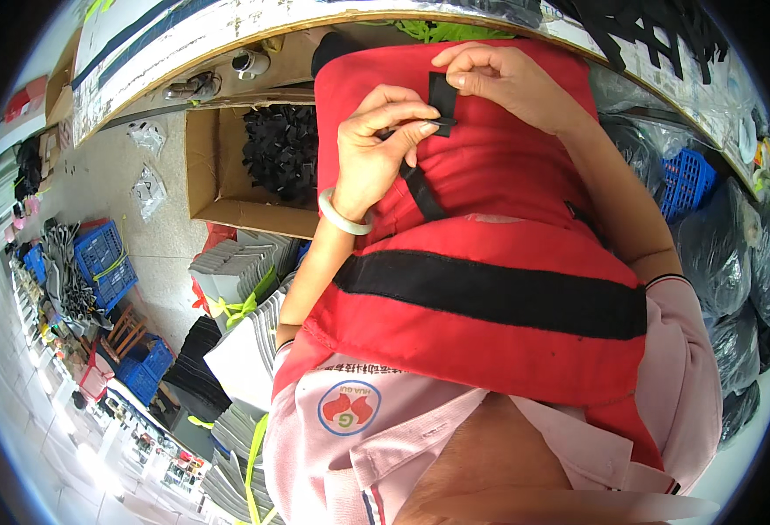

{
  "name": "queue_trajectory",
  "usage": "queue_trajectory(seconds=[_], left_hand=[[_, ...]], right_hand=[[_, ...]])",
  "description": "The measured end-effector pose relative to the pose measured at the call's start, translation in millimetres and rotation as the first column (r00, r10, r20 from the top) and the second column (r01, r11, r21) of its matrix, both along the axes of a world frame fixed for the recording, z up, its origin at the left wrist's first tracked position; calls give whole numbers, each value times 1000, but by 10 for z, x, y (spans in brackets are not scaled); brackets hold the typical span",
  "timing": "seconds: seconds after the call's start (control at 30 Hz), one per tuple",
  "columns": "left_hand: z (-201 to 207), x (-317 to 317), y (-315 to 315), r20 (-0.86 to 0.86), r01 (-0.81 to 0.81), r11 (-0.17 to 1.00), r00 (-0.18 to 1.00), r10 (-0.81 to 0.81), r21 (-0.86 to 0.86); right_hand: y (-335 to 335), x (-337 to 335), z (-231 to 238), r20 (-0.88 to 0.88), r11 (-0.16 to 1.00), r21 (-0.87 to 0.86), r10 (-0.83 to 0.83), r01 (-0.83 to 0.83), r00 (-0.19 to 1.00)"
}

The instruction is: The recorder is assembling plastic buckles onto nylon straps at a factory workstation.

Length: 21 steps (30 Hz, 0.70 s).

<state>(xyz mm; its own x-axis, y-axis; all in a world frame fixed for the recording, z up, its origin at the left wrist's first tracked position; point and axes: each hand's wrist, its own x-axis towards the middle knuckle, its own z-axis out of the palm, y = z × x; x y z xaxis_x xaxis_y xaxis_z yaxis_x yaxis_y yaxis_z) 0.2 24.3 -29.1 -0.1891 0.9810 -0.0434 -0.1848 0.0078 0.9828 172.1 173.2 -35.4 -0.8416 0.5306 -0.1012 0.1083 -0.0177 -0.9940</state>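
My left hand [376, 140], with a pale bangle at the wrist, is pinched shut on a narrow black strip that juts out to the right past the fingertips. Another length of black strap [421, 194] hangs below this hand over the red apron [507, 166]; whether the two are one piece I cannot tell. My right hand [503, 80] grips the upper right edge of a wider, flat black strip [441, 94] between thumb and fingers. The lower end of that wider strip lies behind the narrow one, close to my left fingertips. Both hands are held over my lap.
An open cardboard box [219, 188] full of small black pieces stands left of my lap. The table edge [254, 31] curves beyond my knees, with black straps [656, 26] at its right. Stacked grey sheets [240, 267], blue crates [105, 262] and plastic bags [717, 245] surround me.
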Motion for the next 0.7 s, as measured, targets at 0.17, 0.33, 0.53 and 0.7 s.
queue_trajectory(seconds=[0.17,0.33,0.53,0.7], left_hand=[[70,-18,-41,-51,24,1000,998,-24,5],[51,-17,-115,-18,-2,1000,1000,2,-18],[7,-50,-242,-59,-73,997,996,73,8],[170,-144,-407,-227,-133,985,968,105,-111]], right_hand=[[-32,-34,65,46,977,-209,46,-36,998],[-66,-54,88,2,976,-214,-29,28,1000],[-132,-129,82,-34,959,-260,-121,108,992],[-260,-285,-81,-116,962,-258,-125,92,985]])
